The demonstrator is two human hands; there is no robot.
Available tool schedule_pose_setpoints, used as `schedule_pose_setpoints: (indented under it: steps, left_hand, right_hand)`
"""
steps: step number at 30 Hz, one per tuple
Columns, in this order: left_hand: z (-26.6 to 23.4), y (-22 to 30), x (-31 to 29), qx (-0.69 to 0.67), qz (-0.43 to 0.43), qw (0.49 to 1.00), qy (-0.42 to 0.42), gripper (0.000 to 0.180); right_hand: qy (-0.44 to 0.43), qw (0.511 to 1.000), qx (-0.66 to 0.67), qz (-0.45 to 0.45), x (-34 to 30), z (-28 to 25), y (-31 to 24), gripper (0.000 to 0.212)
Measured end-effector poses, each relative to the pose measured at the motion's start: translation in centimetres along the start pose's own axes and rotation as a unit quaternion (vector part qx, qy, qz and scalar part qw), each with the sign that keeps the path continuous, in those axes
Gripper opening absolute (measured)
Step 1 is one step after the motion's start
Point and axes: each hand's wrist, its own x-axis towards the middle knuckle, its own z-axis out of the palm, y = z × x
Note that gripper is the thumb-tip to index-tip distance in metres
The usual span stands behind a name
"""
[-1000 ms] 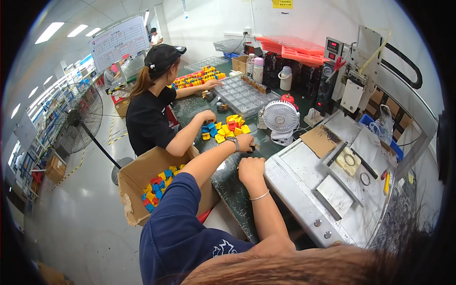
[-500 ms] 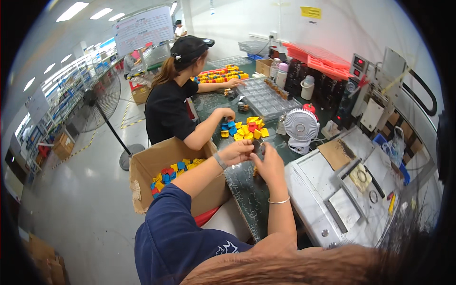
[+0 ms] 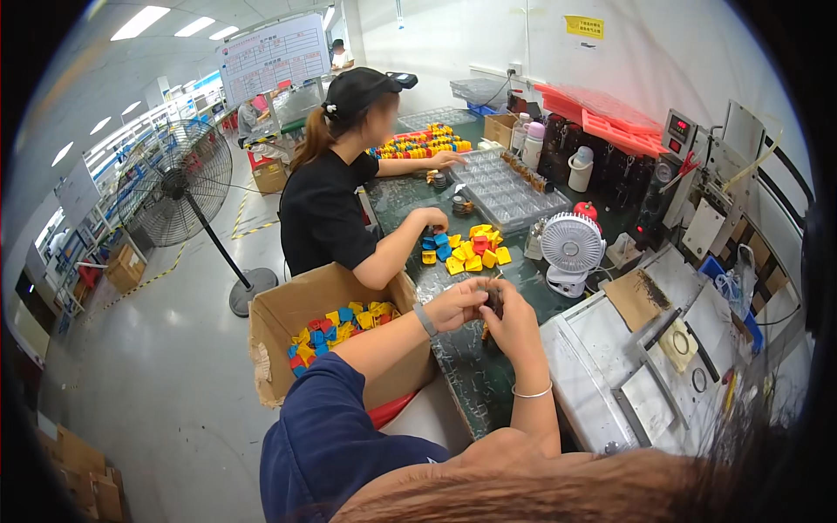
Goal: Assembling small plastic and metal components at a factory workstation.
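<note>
My left hand (image 3: 457, 307) and my right hand (image 3: 516, 324) meet over the green tabletop (image 3: 460, 366), their fingers closed round a small dark piece (image 3: 495, 302). Fingers cover most of this piece, so its exact kind is hidden. Just beyond my hands lies a loose heap of yellow plastic pieces (image 3: 475, 250) with a few red ones. Blue pieces (image 3: 433, 241) lie at its left side, by a co-worker's hand (image 3: 428, 218). Partly hidden below my hands, a small orange-brown item (image 3: 485, 331) is on the table.
An open cardboard box (image 3: 272, 315) holding yellow, red and blue pieces stands left of my forearm. A white fan (image 3: 571, 244) and a metal machine bed (image 3: 580, 366) are at right. Farther back sits a clear compartment tray (image 3: 506, 190). A co-worker (image 3: 327, 205) sits at left.
The whole view has shifted slightly, with the scene moving right and down. My hands have drawn closer together round the dark piece, which shows less now.
</note>
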Motion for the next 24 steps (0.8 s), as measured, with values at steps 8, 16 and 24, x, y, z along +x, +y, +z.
schedule_pose_setpoints:
  steps: [8, 16, 24]
  left_hand:
    - [-0.2, -0.4, -0.1, 0.087, 0.110, 0.989, 0.050, 0.039]
    - [-0.7, -0.6, -0.2, 0.180, 0.133, 0.971, 0.088, 0.015]
    - [0.5, -0.1, -0.3, 0.133, 0.082, 0.984, 0.083, 0.008]
  right_hand:
    - [0.008, 1.000, -0.010, 0.027, 0.2, 0.1, 0.0, 0.024]
    - [-0.022, 0.998, 0.016, 0.060, 0.1, 0.2, 0.0, 0.035]
    - [-0.028, 0.997, -0.020, 0.075, -0.2, 0.4, 0.3, 0.040]
